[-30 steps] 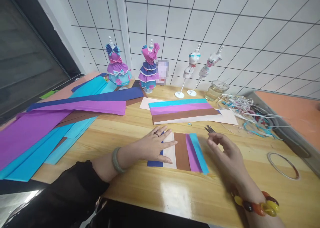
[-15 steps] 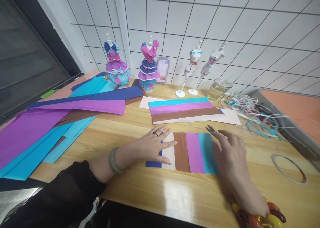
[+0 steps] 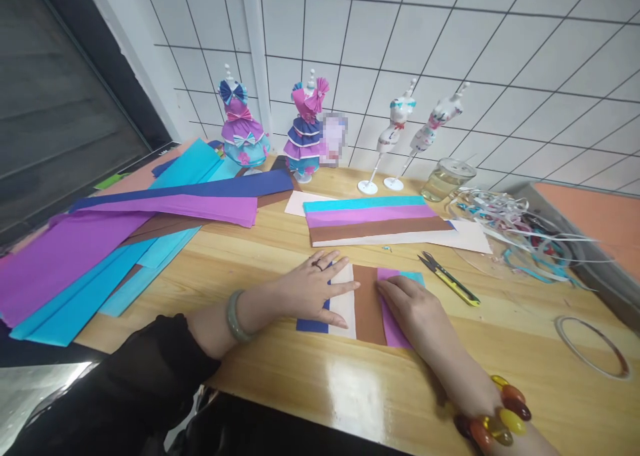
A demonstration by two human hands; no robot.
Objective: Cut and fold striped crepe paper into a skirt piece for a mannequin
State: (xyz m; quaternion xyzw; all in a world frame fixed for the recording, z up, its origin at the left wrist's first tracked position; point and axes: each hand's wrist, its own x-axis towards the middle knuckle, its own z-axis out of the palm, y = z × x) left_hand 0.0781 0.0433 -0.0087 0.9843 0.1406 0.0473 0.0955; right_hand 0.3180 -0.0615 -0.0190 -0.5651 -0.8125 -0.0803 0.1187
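Strips of blue, white, brown, purple and teal paper (image 3: 369, 306) lie side by side, overlapping, on the wooden table. My left hand (image 3: 315, 293) rests flat with fingers spread over the blue and white strips at their left end. Over the purple and teal strips at the right end is my right hand (image 3: 413, 306), fingers together and bent down, fingertips on the purple strip's upper part. Whether they pinch its edge is hidden. Yellow-handled snips (image 3: 450, 279) lie to the right of this hand.
Behind the strips lies a second striped stack (image 3: 373, 219). Long folded papers (image 3: 100, 249) cover the left side. Two dressed mini mannequins (image 3: 243, 126) and two white ones (image 3: 395, 126) stand at the back, near a glass jar (image 3: 447, 179), tangled ribbons (image 3: 525, 233) and a ring (image 3: 593, 346).
My right hand has moved left from beside the teal strip onto the purple and teal strips, uncovering the snips. My left hand keeps its place on the paper. The view has shifted slightly.
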